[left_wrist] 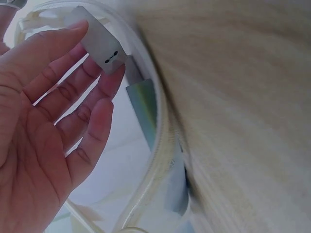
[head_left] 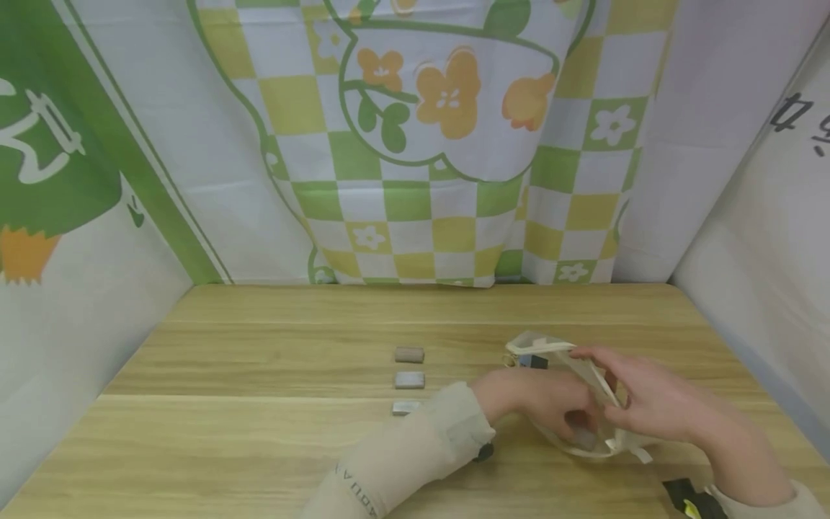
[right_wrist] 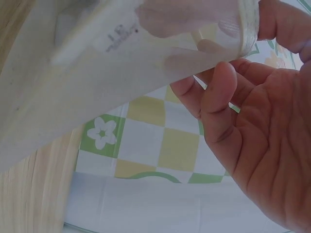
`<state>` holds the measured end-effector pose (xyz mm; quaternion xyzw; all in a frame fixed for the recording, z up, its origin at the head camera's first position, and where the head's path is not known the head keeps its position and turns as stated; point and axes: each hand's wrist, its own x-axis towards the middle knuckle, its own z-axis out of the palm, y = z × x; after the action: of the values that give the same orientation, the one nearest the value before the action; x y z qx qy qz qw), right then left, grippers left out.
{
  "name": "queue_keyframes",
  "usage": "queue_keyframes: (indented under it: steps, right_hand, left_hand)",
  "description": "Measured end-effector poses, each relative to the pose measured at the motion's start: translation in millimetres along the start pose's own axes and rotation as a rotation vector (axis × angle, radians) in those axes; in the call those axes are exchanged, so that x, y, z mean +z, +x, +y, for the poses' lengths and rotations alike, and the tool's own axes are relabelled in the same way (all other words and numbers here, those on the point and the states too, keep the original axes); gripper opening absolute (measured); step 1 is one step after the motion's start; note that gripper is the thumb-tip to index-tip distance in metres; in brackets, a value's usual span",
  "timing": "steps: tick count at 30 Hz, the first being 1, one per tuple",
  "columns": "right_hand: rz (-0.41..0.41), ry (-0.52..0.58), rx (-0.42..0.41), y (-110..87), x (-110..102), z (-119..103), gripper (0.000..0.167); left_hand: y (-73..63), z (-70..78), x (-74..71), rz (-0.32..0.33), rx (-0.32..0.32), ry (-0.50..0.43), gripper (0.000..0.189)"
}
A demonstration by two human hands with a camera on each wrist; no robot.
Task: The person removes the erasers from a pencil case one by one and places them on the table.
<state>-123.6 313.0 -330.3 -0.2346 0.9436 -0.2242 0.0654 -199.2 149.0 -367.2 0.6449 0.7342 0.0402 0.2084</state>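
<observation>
Block (left_wrist: 101, 44) markings; left-wrist view only

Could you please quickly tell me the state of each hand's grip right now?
Left hand: closed, pinching a small pale block.
Right hand: closed, holding the translucent pouch by its rim.
</observation>
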Motion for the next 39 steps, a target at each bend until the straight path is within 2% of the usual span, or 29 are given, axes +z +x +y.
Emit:
queue_keyframes:
  steps: [6,9,14,24,31,39]
  right_hand:
    - [-0.003,-0.005,-0.005,1.6,0.5,0.0,0.07]
    - [-0.003,-0.008,-0.013,1.6,1.2,0.5,0.069]
    - [-0.007,-0.001,-0.01,1.2,2.7,0.9,0.069]
    - [0.012,-0.014,-0.02,0.6,4.3,0.1,0.071]
    - [0.023,-0.027,-0.037,0.5,5.2,1.6,0.071]
    - [0.023,-0.038,-0.032,1.3,4.8,1.1,0.071]
  left_hand:
    - [-6.4,-1.9,-1.0,0.036,0.03,-0.028,0.02]
    - [-11.2,-0.7,-1.0,0.057,0.025,-0.033,0.017]
    - [-18.7,-0.5,-0.6,0.09,0.01,-0.031,0.023]
    - [-32.3,-2.4,0.1,0.145,-0.026,-0.098,0.03]
    - [-40.7,0.3,-4.4,0.153,-0.081,-0.121,0.028]
    - [-46.9,1.4,-9.3,0.16,-0.061,-0.122,0.027]
